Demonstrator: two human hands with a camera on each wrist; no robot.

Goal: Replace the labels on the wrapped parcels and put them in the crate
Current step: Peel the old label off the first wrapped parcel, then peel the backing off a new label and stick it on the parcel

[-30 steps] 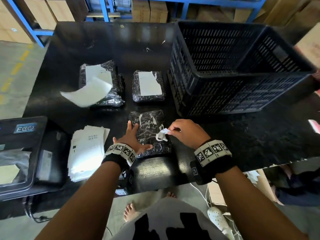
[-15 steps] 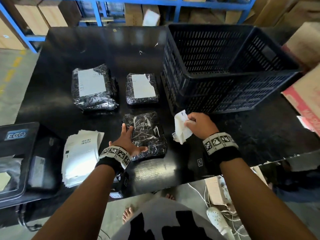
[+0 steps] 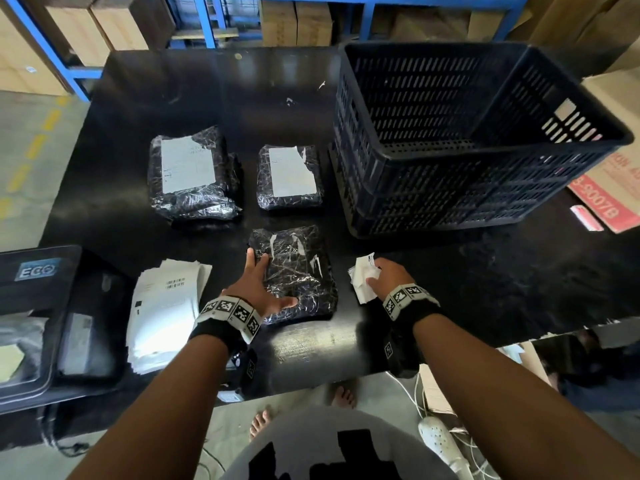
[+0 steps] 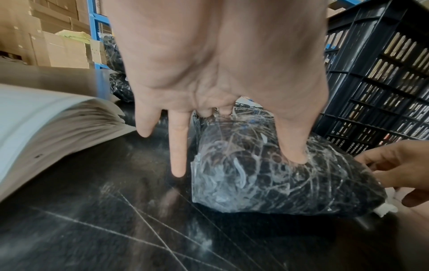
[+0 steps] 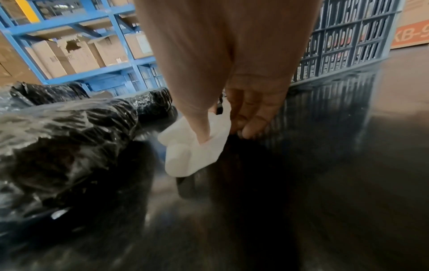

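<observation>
The near wrapped parcel (image 3: 301, 271) lies at the table's front, black under clear film, with no label on top. My left hand (image 3: 265, 285) rests on its left side, fingers spread and thumb pressing the film (image 4: 294, 157). Just right of the parcel, low over the table, my right hand (image 3: 372, 277) pinches the crumpled old label (image 3: 360, 285), thumb on the paper (image 5: 190, 154). Two more parcels, one large (image 3: 188, 168) and one smaller (image 3: 291, 174), lie further back with white labels on them. The black crate (image 3: 450, 188) stands at the back right.
A stack of fresh label sheets (image 3: 162, 306) lies left of my left hand. A dark machine (image 3: 34, 306) sits at the far left edge. Cardboard boxes (image 3: 613, 188) lean right of the crate, and blue racking (image 3: 207, 22) stands behind the table.
My right hand pulled the old label off the near parcel and carried it right, then down beside the parcel. My left hand stayed on the parcel. A loose sheet over the back-left parcel is gone.
</observation>
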